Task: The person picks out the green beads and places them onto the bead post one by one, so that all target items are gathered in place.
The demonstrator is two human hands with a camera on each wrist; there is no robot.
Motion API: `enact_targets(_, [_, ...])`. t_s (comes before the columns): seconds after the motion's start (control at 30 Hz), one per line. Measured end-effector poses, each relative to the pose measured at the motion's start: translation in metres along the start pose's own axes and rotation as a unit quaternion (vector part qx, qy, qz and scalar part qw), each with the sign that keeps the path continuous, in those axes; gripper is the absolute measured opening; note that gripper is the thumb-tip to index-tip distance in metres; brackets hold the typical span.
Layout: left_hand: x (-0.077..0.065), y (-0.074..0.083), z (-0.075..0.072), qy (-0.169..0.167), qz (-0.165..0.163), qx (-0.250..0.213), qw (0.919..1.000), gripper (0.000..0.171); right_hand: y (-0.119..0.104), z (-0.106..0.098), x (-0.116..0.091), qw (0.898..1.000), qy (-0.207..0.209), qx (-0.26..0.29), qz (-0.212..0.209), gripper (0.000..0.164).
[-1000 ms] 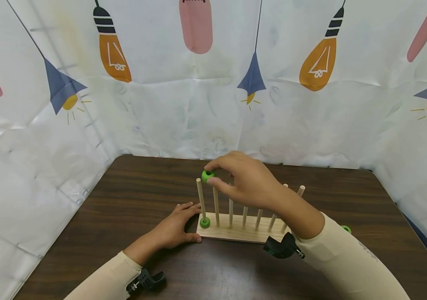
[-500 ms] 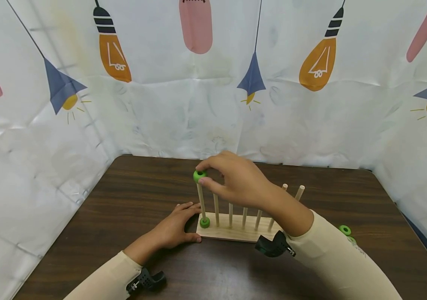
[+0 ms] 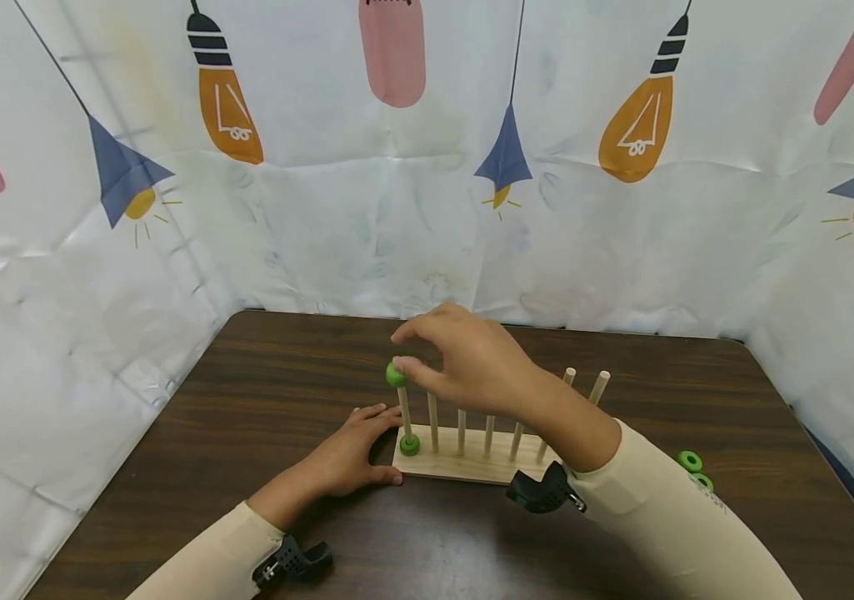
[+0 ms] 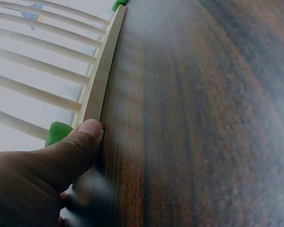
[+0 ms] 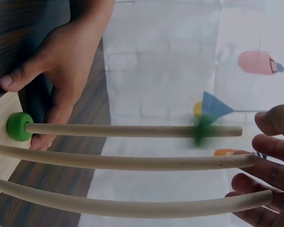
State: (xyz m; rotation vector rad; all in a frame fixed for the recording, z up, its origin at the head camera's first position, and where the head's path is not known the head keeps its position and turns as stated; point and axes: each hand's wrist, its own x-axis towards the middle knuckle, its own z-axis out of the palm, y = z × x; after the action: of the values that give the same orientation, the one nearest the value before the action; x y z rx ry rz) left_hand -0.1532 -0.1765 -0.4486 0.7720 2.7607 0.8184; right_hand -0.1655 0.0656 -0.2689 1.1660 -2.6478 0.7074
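Observation:
A pale wooden peg board (image 3: 464, 468) stands on the table with a row of upright pegs. My left hand (image 3: 352, 457) holds its left end, the thumb at the front corner and the fingers at the back. One green ring (image 3: 409, 445) sits at the foot of the leftmost peg. A second green ring (image 3: 395, 375) is around that peg near its top, blurred in the right wrist view. Just above and beside it is my right hand (image 3: 475, 357), thumb and fingers apart; the right wrist view shows nothing between them. The right hand and forearm hide several peg tops and the board's right end.
Loose green rings (image 3: 690, 461) lie on the dark wood-grain table (image 3: 292, 358) to the right, partly behind the right sleeve. A printed white curtain (image 3: 337, 233) surrounds the table's back and sides. Each wrist wears a black camera mount (image 3: 295, 561).
The right hand carried the green ring left to the leftmost peg, then parted its fingers. The ring has dropped onto the peg's upper part. The left hand stays put.

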Motion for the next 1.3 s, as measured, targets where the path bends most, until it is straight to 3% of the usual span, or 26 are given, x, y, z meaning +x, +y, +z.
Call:
enact_targets(0.23, [0.0,0.0,0.001,0.003,0.002,0.003,1.0,0.077,0.002,-0.01,-0.009,1.0,0.004,-0.018,0.015,0.029])
enact_targets(0.53, [0.0,0.0,0.002,0.003,-0.015,0.014,0.9998,0.077,0.021,-0.037,-0.038,0.997,0.01,-0.038,0.059,0.032])
enact_targets(1.0, [0.001,0.004,0.001,-0.008,-0.028,0.024,0.9993,0.077,0.067,-0.076,-0.105,0.991,0.049,-0.043,0.115,0.029])
enact_targets(1.3, [0.001,0.004,0.0,-0.009,-0.03,0.02,0.9993,0.076,0.092,-0.084,-0.148,0.984,0.073,-0.076,0.144,0.028])
